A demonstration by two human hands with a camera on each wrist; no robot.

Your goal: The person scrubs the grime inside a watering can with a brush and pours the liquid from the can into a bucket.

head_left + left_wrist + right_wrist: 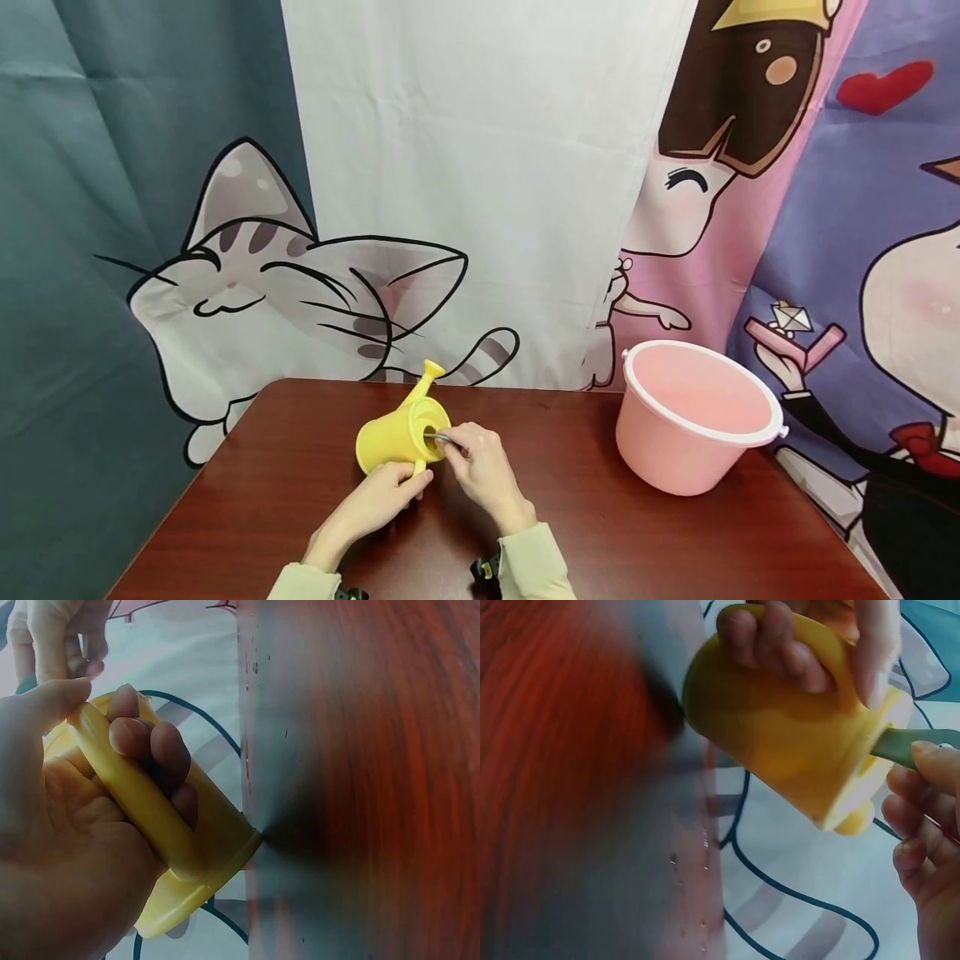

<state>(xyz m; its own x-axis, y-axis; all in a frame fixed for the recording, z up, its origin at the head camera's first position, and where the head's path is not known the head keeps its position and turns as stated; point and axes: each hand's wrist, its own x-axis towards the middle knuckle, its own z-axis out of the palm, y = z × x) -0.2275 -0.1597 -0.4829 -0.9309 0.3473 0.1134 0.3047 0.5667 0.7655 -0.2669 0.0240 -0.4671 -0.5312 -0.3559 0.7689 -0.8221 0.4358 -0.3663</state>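
Note:
A yellow watering can [390, 439] is tilted at the middle of the table, its mouth towards the right and its spout [422, 385] pointing up and back. My left hand [381, 498] grips its handle [135, 799], with fingers curled round it. At the mouth, my right hand [486, 471] pinches a slim tool by its flat green handle [900, 745]. The tool's other end reaches inside the can and is hidden, so I cannot tell its kind. In the left wrist view, the can's base edge [232, 866] appears close to the tabletop.
On the right side of the brown table [570, 533] stands a pink bucket [675, 454] with a pale rim. A cartoon-printed curtain [480, 167] hangs directly behind the table's back edge.

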